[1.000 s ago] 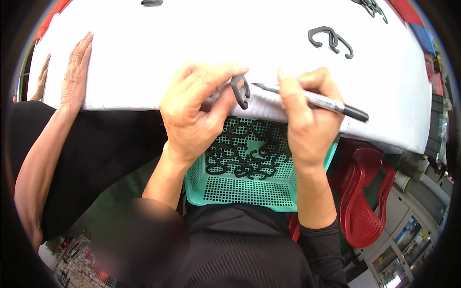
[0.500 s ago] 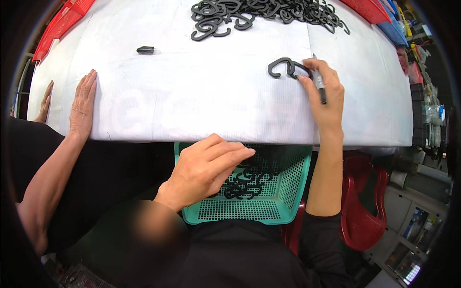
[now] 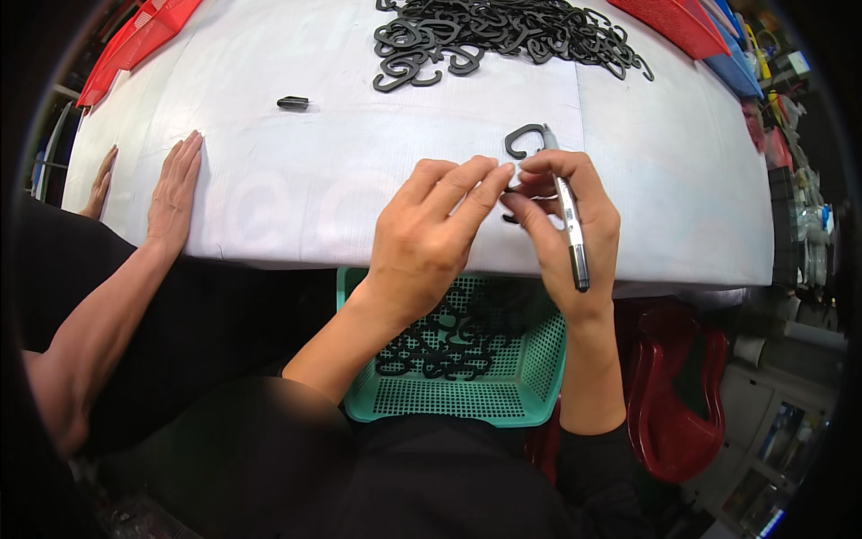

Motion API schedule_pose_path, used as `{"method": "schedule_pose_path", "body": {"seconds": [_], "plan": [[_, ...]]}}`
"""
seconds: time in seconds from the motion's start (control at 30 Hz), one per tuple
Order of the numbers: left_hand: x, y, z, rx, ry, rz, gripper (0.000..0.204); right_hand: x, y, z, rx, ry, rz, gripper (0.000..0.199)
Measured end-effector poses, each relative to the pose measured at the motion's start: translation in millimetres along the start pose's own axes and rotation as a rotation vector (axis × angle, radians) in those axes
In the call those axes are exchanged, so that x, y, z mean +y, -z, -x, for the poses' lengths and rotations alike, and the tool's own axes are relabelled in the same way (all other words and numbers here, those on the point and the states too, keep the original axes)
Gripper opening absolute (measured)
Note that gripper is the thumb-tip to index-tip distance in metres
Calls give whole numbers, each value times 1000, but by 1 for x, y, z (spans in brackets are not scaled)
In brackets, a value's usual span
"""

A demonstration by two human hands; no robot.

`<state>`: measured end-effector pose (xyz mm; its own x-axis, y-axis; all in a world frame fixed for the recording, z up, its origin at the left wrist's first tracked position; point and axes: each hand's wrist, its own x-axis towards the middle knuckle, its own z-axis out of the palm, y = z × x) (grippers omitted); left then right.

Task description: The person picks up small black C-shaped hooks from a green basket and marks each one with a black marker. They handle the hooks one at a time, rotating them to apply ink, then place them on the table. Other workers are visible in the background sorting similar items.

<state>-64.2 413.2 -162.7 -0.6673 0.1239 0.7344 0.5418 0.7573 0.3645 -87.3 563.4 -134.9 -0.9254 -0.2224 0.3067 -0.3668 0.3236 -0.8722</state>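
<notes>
Here both hands' fingertips pinch the black hook (image 3: pixel 523 142); the right hand (image 3: pixel 567 225) also grips a marker (image 3: pixel 569 229).

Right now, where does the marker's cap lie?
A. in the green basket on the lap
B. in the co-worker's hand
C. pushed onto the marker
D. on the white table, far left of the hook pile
D: the small black cap lies alone on the white table, left of the pile of black hooks, while the right hand holds the uncapped marker by a single hook, which the left hand also reaches.
</notes>
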Motion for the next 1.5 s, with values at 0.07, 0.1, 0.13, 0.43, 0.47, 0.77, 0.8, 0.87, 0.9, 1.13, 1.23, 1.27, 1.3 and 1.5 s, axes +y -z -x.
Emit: {"method": "schedule_pose_path", "body": {"seconds": [0.07,0.1,0.13,0.43,0.47,0.77,0.8,0.87,0.9,1.13,1.23,1.27,1.3,1.5], "plan": [[-2,2,3,-17,7,16,43,-10,-9,2,34,-22,-94,25],[-3,3,7,-28,13,30,44,-13,-11,4,53,-38,-138,24],[-4,4,10,-30,38,41,38,-13,-12,6,31,-77,-155,27],[-11,28,40,-10,634,305,22,1,-26,22,36,-138,-220,23],[-12,29,42,8,583,278,22,-3,-28,25,38,-223,-249,22],[-16,29,55,98,662,378,23,-3,-52,27,121,-316,-414,20],[-17,29,56,104,663,393,23,-3,-54,27,130,-308,-397,21],[-17,29,58,96,664,388,22,-2,-57,27,147,-291,-364,23],[-18,30,58,94,663,386,22,-1,-58,27,147,-294,-363,23],[-19,29,57,99,643,362,23,5,-59,29,123,-262,-292,23],[-19,29,58,103,647,359,24,3,-60,28,130,-276,-295,23],[-19,29,57,103,649,363,24,2,-61,28,139,-290,-310,23],[-19,29,57,103,650,366,24,1,-61,28,137,-289,-310,23],[-20,29,58,100,623,344,24,2,-61,28,132,-277,-311,22]]}}
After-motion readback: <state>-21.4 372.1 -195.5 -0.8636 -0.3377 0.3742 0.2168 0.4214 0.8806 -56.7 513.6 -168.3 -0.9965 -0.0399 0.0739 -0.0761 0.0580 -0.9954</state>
